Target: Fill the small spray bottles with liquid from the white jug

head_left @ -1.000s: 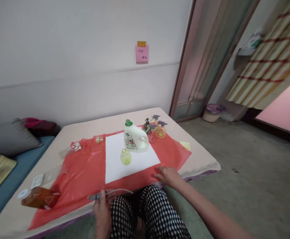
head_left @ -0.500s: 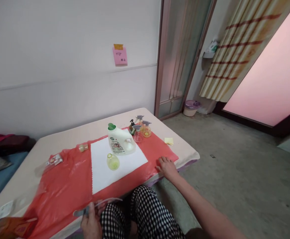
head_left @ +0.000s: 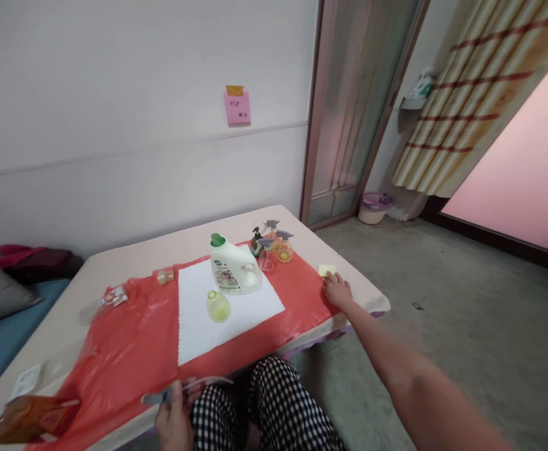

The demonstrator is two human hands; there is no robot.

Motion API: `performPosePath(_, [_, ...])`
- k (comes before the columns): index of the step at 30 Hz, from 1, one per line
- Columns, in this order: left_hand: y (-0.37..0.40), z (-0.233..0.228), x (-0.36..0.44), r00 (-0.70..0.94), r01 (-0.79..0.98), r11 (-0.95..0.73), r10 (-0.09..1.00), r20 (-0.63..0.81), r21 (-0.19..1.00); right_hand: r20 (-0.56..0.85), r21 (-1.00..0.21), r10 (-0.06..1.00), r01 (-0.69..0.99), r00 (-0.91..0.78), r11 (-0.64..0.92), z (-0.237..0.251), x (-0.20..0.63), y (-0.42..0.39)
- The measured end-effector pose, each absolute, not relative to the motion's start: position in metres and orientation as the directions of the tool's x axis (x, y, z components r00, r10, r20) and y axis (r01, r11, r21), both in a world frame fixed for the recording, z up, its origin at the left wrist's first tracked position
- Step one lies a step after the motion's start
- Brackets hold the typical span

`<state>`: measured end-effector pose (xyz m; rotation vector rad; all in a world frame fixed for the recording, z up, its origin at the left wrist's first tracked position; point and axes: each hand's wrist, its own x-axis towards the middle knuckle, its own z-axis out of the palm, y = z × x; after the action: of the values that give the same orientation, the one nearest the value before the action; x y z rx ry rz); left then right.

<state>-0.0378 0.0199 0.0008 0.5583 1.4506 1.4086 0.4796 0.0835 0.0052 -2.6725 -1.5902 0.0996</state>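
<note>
- Two hands are seen: the right hand (head_left: 337, 290) is laid flat and open on the far right corner of the red sheet (head_left: 128, 338), its fingertips just short of the yellow note (head_left: 327, 270); nothing is gripped by it.
- A thin clear tube with a grey end, the tube (head_left: 186, 388), is pinched in the left hand (head_left: 173, 421), low by the knees and at the near edge of the table (head_left: 114, 257).
- Well to the left of the right hand, the white jug (head_left: 230, 269) is stood upright on the white cloth (head_left: 224, 307), and the round green bottle (head_left: 218, 307) is set just in front of it.
- Beyond and slightly left of the right hand, three small spray bottles (head_left: 274, 245) are crowded together, apparently touching one another.
- Risk is judged highest at the sheet: it looks thin and slippery, so if it is dragged by the right palm, the cloth and everything on it could be shifted, and the light spray bottles could be toppled.
- The note is light and close to the table's edge; it could be flicked off by a careless fingertip.
- The tube is held only near one end, so its free end could be caught on the sheet's edge or dropped.
- An orange packet (head_left: 24, 419), left of the left hand, is blurred and cannot be told further.
</note>
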Motion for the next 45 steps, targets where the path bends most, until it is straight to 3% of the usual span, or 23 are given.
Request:
performPosePath(7, [0.019,0.004,-0.033,-0.431,-0.223,0.193,0.860,-0.274,0.956,0.112,-0.028,0.822,0.828,0.559,-0.560,-0.001,0.468,0.069])
performPosePath(18, [0.016,0.008,-0.034,-0.389,-0.280,0.172,0.879,-0.276,0.944,0.155,-0.106,0.948,0.959,0.278,-0.264,-0.006,0.393,0.018])
performPosePath(21, [0.014,0.008,-0.034,-0.394,-0.292,0.162,0.878,-0.273,0.943,0.126,-0.178,0.983,0.978,0.131,-0.107,-0.004,0.368,0.004])
performPosePath(25, [0.013,0.005,-0.036,-0.386,-0.277,0.174,0.880,-0.275,0.945,0.127,-0.296,0.990,0.955,0.063,-0.023,0.007,0.345,0.003])
performPosePath(32, [0.015,-0.003,-0.040,-0.397,-0.276,0.175,0.875,-0.278,0.945,0.229,-0.568,0.969,0.822,0.095,0.054,0.037,0.311,0.075])
performPosePath(39, [0.011,-0.008,-0.045,-0.362,-0.247,0.184,0.893,-0.267,0.951,0.224,-0.820,0.963,0.564,0.152,0.102,0.040,0.257,0.158])
performPosePath(45, [0.012,-0.001,-0.046,-0.386,-0.030,0.278,0.883,-0.268,0.960,0.179,-0.948,0.948,0.305,0.264,0.093,0.043,0.226,0.214])
